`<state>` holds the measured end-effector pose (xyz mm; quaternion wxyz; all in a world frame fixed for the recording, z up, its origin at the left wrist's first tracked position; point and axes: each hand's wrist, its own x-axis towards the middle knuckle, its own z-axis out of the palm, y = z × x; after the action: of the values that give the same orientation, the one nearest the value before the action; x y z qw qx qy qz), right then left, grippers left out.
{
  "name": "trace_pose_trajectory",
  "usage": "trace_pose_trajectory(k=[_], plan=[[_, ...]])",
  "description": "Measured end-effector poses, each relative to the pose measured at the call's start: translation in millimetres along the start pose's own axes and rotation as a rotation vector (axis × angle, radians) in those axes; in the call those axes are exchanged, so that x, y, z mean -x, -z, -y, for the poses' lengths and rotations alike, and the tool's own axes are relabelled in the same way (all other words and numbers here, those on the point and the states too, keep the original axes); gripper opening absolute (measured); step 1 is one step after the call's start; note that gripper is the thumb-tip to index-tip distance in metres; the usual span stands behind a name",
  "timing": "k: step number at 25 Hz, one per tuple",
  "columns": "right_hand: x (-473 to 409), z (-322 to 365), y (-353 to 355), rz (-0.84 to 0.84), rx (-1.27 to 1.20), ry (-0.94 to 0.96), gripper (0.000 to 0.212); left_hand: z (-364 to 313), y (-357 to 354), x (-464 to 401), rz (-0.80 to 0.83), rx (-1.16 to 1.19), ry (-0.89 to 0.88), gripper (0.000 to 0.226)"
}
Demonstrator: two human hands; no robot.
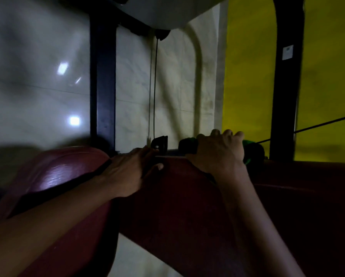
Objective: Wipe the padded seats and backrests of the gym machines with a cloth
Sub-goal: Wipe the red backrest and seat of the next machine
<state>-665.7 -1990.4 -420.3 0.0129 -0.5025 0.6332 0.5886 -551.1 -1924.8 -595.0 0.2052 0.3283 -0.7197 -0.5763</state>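
Right grip (220, 150) on green cloth (247, 156), black frame post (103, 86) behind

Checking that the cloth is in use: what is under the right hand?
Under the right hand, a green cloth shows at its edges, pressed on the top edge of the dark red pad. The hand covers most of the cloth.

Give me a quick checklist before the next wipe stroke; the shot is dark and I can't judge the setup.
1. Cloth in hand: ok. The right hand grips a green cloth.
2. Cloth on padding: ok, it sits at the top edge of the dark red pad.
3. Pad steadied: ok, the left hand holds its edge beside a black bracket.
4. Cable clear of hands: ok.
5. Pad surface already clean: cannot tell, too dark.
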Motion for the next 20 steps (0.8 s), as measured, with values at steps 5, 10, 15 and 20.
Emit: trace_pose_trajectory(k=[5,10,15,20], plan=[[-26,55,-12,0.134,-0.044,0.179,0.064,13,12,15,-0.008,-0.207,0.020,0.072],[-28,29,-13,0.091,-0.125,0.208,0.053,32,22,24,-0.037,-0.521,-0.064,0.049],[-47,74,-21,0.128,-0.093,0.355,0.059,38,29,29,-0.080,-0.559,-0.101,0.030],[-52,94,-22,0.057,-0.112,0.414,0.056,49,42,38,-0.025,-0.607,-0.141,0.013]])
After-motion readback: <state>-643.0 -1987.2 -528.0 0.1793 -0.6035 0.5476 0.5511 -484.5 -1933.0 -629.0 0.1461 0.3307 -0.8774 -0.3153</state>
